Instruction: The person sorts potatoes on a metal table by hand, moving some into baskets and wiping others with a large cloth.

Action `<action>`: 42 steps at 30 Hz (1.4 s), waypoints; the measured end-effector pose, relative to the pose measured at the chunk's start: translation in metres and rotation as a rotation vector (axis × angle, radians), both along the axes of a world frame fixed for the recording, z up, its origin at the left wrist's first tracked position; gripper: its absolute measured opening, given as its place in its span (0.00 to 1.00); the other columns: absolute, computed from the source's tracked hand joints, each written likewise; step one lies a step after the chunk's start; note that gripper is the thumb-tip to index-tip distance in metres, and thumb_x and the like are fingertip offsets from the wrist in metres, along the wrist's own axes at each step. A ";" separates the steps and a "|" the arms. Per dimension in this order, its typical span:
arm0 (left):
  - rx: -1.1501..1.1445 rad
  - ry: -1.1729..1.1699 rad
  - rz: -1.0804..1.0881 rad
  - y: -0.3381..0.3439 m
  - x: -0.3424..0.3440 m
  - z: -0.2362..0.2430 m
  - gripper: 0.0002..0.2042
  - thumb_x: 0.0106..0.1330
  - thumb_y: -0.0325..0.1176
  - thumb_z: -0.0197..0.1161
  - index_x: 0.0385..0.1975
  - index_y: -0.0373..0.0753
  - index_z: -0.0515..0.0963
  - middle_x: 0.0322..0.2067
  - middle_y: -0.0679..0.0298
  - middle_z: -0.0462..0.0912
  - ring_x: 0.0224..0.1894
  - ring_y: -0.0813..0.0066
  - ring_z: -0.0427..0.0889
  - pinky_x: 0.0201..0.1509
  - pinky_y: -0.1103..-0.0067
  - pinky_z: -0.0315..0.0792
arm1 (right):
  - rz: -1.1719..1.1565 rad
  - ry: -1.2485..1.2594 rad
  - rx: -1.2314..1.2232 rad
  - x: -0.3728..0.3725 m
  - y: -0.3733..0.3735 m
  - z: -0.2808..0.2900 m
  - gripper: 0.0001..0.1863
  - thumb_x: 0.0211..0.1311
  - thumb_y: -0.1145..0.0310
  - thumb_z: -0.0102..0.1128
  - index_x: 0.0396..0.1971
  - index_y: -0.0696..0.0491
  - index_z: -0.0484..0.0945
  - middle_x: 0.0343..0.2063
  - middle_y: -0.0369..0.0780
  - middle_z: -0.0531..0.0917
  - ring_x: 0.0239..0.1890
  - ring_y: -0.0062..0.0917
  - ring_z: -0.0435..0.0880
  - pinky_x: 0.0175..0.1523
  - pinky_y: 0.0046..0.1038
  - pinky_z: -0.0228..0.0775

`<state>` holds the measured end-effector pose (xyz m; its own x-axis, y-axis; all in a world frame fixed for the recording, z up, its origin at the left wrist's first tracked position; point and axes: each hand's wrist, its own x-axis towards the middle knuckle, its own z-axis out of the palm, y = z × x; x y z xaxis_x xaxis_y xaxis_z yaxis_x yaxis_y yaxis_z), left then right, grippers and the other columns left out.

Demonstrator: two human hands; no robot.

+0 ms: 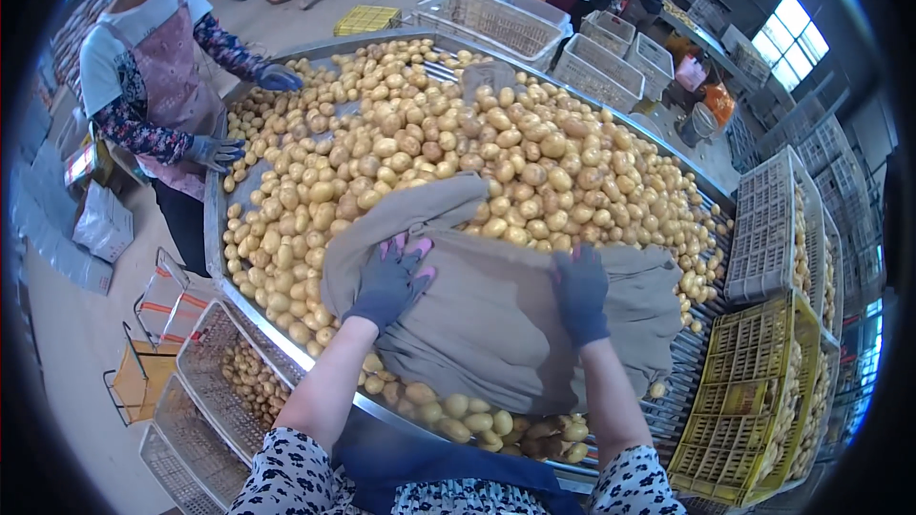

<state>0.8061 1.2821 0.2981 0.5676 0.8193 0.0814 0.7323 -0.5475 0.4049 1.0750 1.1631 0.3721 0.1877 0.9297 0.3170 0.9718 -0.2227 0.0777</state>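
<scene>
A large grey-brown cloth (487,296) lies rumpled over potatoes (553,148) heaped on a metal-rimmed sorting table. My left hand (391,283), in a grey glove with pink fingertips, rests on the cloth's left part with its fingers spread. Farther right, my right hand (580,296), gloved the same way, is closed on the cloth near its far edge, fingertips partly hidden. More potatoes show below the cloth's near edge, close to my body. Metal rollers (658,420) are visible at the right of the table.
A co-worker's gloved hands (218,152) touch the table's far left side. Yellow crates (730,410) and grey crates (763,229) with potatoes stand at the right. White crates (224,372) sit at the near left. Behind the table are pale baskets (491,24) and other people.
</scene>
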 end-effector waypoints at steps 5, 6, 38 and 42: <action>0.048 -0.120 0.072 0.059 -0.004 -0.006 0.27 0.64 0.52 0.51 0.62 0.53 0.61 0.64 0.49 0.55 0.63 0.42 0.57 0.63 0.60 0.57 | -0.151 0.299 -0.122 -0.003 0.096 0.020 0.11 0.62 0.62 0.50 0.42 0.50 0.71 0.30 0.47 0.80 0.33 0.41 0.81 0.36 0.41 0.70; 0.075 -0.129 0.083 0.075 -0.001 -0.010 0.27 0.64 0.52 0.51 0.62 0.53 0.61 0.64 0.49 0.55 0.63 0.42 0.57 0.63 0.60 0.57 | -0.123 0.295 -0.024 -0.002 0.118 0.016 0.13 0.63 0.61 0.50 0.45 0.49 0.73 0.29 0.47 0.81 0.34 0.40 0.82 0.36 0.41 0.72; -0.505 -0.483 0.022 0.188 -0.103 -0.063 0.28 0.69 0.43 0.46 0.66 0.40 0.50 0.65 0.47 0.51 0.67 0.49 0.52 0.68 0.64 0.50 | 0.578 0.257 -0.137 -0.089 0.235 -0.072 0.24 0.66 0.53 0.40 0.60 0.40 0.65 0.43 0.46 0.79 0.42 0.40 0.77 0.54 0.46 0.61; 0.435 0.285 -0.501 0.124 -0.110 -0.026 0.20 0.64 0.40 0.52 0.54 0.37 0.65 0.59 0.40 0.57 0.63 0.38 0.55 0.65 0.54 0.53 | 0.560 0.286 -0.230 -0.097 0.165 -0.033 0.23 0.65 0.56 0.44 0.59 0.46 0.67 0.43 0.47 0.77 0.46 0.39 0.75 0.54 0.42 0.63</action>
